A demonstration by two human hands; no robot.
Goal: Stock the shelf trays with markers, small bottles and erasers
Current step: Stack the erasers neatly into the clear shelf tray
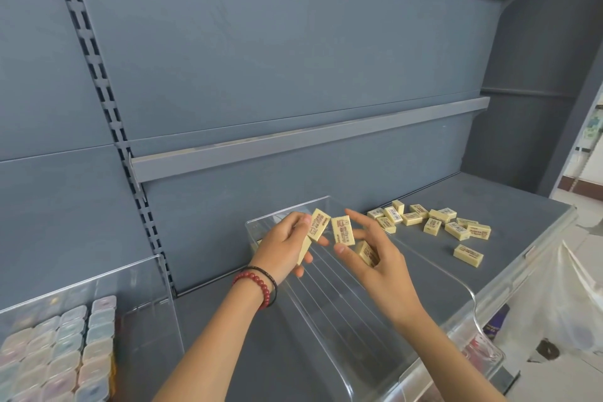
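Midway along a grey shelf point(522, 206), a person's left hand point(284, 245) was closed on two cream-coloured erasers. A printed eraser point(319, 224) was pinched between the thumb and fingertips, and a second eraser point(304, 250) was tucked below it against the curled fingers. The right hand point(375, 258) faced it, close but not touching. Its thumb and forefinger clamped a third eraser point(343, 231) upright, label toward the camera, while a fourth eraser point(367, 253) sat in the palm behind the bent lower fingers.

Both hands were held above the rear half of a clear plastic tray point(342, 320). The tray lay on the shelf with its ribbed floor showing and its curved front lip nearest the camera.

To the right of the tray, a scatter of loose erasers point(434, 220) lay on the shelf near the back panel point(293, 59). A single eraser point(468, 255) lay apart from them, nearer the shelf's front edge.

A red bead bracelet point(257, 287) and a thin dark band circled the left wrist. At lower left, another clear tray point(146, 303) held tight rows of pastel square caps point(58, 352), seen end-on. A translucent plastic bag point(554, 303) hung at the right edge.
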